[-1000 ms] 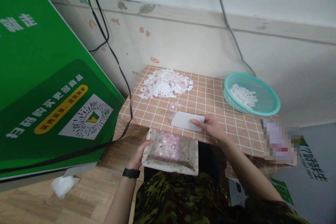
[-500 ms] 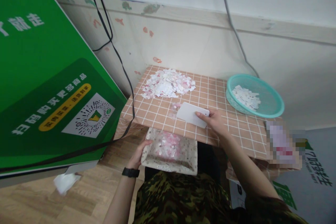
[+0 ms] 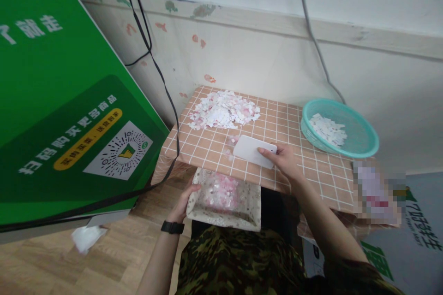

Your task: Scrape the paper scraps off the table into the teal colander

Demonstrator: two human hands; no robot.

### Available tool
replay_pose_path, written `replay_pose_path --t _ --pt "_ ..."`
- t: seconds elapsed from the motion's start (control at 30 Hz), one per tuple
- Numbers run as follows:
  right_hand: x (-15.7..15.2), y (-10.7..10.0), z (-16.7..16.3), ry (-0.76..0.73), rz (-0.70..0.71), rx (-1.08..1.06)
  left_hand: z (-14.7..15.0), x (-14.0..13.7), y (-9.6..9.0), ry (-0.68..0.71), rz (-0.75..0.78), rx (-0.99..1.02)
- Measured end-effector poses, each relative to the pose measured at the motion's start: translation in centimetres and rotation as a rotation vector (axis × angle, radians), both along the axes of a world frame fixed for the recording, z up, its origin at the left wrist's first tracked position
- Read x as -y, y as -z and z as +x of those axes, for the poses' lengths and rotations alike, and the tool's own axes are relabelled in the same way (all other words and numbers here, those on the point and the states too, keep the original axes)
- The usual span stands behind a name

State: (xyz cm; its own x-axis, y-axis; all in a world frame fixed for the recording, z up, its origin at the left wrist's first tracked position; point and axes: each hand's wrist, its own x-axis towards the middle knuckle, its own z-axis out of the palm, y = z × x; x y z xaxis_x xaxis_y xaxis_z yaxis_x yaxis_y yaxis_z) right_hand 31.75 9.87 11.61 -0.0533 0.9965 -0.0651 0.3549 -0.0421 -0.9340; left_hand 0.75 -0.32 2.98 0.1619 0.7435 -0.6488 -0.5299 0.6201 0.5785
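Observation:
My left hand (image 3: 186, 200) grips the left side of a speckled rectangular tray (image 3: 249, 220), held just under the table's front edge. Pink and clear scraps (image 3: 223, 191) lie in the tray. Pinched in my right hand (image 3: 282, 159) is a flat white card (image 3: 252, 150), low over the checked tablecloth (image 3: 277, 122). A few pinkish bits (image 3: 231, 140) sit by the card's left end. Farther back is a heap of white and pink paper pieces (image 3: 223, 110). Whether the card touches the cloth, I cannot tell.
A turquoise plastic basket (image 3: 363, 145) with white pieces stands at the table's right. Left of the table is a large green panel (image 3: 69, 78), with a black strap (image 3: 169, 101) hanging in front. A white crumpled bag (image 3: 86, 238) lies on the wooden floor.
The view has shifted slightly, so table and basket appear a little farther right. Both hands keep their holds on the tray and the card, nearly still.

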Motion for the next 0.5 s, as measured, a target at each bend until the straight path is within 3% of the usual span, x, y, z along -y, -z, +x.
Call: replay_pose_path --t 0.27,0.37,0.5 --pt "-0.9 -0.4 0.2 -0.106 0.004 0.048 -0.2 0.2 0.3 0.021 -0.009 0.028" --pt "-0.8 -0.6 -0.2 -0.097 0.034 0.048 -0.2 0.1 0.1 0.033 -0.039 0.048" --pt "-0.9 -0.7 -0.8 -0.191 0.091 0.133 -0.1 0.1 0.0 0.007 0.004 0.028"
